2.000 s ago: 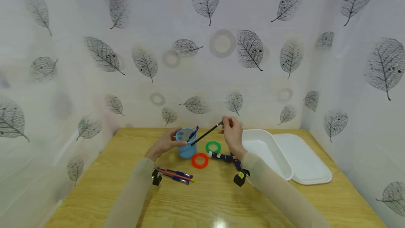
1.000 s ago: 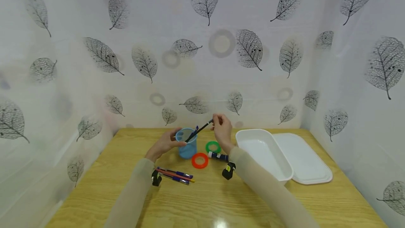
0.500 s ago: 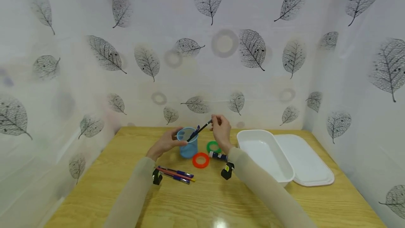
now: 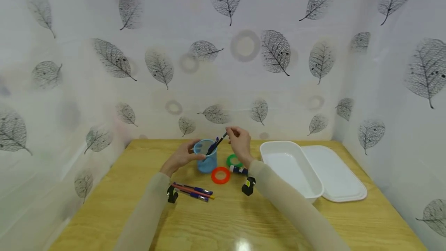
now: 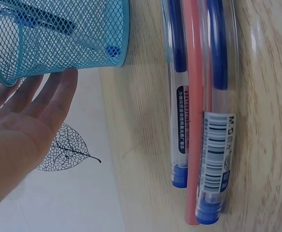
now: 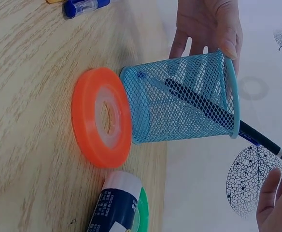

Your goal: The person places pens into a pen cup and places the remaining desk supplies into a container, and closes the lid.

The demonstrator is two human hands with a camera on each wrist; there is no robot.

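In the head view my left hand grips the blue mesh pen cup near its rim, thumb on the near side. The cup stands upright on the table. My right hand pinches the upper end of a black pencil, which slants down over the rim into the cup. A blue pen leans inside the cup, and the pencil overlaps it. Below the left wrist lie several clear-barrelled blue pens and a red pencil, side by side.
An orange-red tape roll lies right beside the cup. Behind it are a green tape roll and a glue stick, partly under the right forearm. To the right stands a white plastic box, with a white lid beside it.
My right hand has moved left toward the cup, and the black pencil's lower end has gone from the rim to inside. The left hand has kept its hold on the cup.
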